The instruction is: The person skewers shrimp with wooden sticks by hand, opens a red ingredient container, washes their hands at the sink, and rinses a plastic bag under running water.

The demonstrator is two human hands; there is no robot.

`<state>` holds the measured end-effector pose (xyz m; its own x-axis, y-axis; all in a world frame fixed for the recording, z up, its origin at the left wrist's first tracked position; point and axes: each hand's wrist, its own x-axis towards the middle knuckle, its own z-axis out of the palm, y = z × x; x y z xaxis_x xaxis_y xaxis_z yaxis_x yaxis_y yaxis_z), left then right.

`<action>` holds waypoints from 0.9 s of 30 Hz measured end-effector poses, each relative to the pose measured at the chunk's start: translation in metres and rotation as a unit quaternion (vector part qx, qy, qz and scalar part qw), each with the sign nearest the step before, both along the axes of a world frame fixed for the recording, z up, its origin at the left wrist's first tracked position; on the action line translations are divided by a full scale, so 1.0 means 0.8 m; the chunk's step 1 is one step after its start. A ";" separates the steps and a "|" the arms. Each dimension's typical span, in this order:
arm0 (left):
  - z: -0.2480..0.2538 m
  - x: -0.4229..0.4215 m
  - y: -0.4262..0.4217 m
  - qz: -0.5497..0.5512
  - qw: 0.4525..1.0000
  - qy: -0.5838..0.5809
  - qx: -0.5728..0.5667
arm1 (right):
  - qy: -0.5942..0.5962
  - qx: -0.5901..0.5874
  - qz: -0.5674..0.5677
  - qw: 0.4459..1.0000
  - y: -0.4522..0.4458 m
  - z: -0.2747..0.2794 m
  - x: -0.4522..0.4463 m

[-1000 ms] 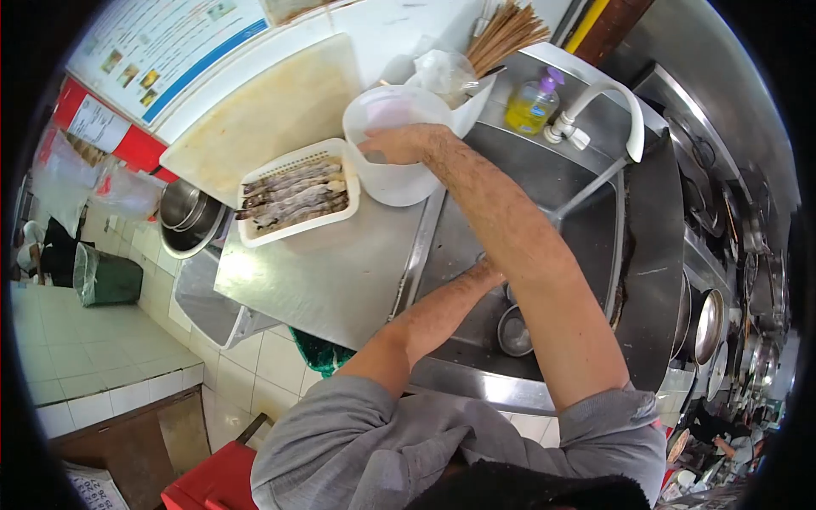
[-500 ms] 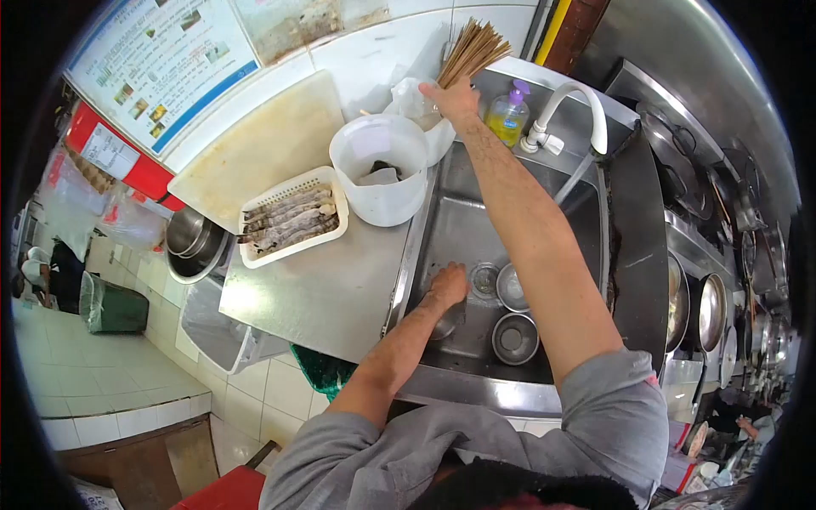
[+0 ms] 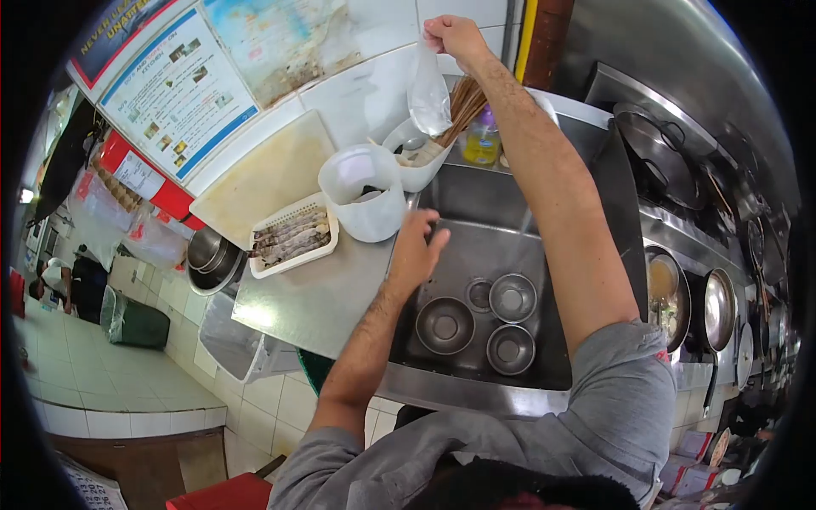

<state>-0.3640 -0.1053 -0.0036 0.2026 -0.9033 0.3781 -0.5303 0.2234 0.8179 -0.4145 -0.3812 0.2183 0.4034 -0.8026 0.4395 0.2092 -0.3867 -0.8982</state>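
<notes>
High at the back wall, my right hand point(image 3: 459, 40) pinches the top of a clear plastic bag point(image 3: 428, 95), which hangs down from the fingers. Just below and beside the bag, a bundle of thin brown sticks point(image 3: 464, 109) leans in a white tub point(image 3: 425, 174). My left hand point(image 3: 415, 252) is over the left edge of the sink point(image 3: 484, 236), fingers apart and holding nothing. Three metal bowls lie on the sink floor: one on the left point(image 3: 445, 325), one at the upper right point(image 3: 512, 297) and one at the lower right point(image 3: 511, 349).
A white bucket point(image 3: 365, 212) stands on the steel counter point(image 3: 289, 293), beside a basket point(image 3: 293, 262) of skewered food. A cutting board point(image 3: 263, 174) leans on the wall. Behind my right forearm are a yellow soap bottle point(image 3: 482, 146) and the partly hidden tap. Pans point(image 3: 719, 310) stand at right.
My right hand has moved from the sticks up to the wall, lifting the plastic bag. My left hand has left the bowl in the sink and risen toward the bucket, its fingers now spread.
</notes>
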 end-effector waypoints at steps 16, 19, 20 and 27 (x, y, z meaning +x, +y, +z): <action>-0.025 0.044 -0.228 0.239 0.876 -0.398 0.131 | -0.058 0.095 -0.023 0.994 0.113 -0.060 -0.144; -0.020 0.059 -0.258 0.305 0.868 -0.364 0.148 | -0.012 0.086 0.006 0.996 0.130 -0.078 -0.164; -0.019 0.066 -0.266 0.303 0.869 -0.362 0.147 | -0.010 0.085 0.004 0.996 0.139 -0.085 -0.170; -0.014 0.038 -0.246 0.375 0.865 -0.333 0.005 | 0.083 0.152 -0.011 0.985 0.157 -0.162 -0.205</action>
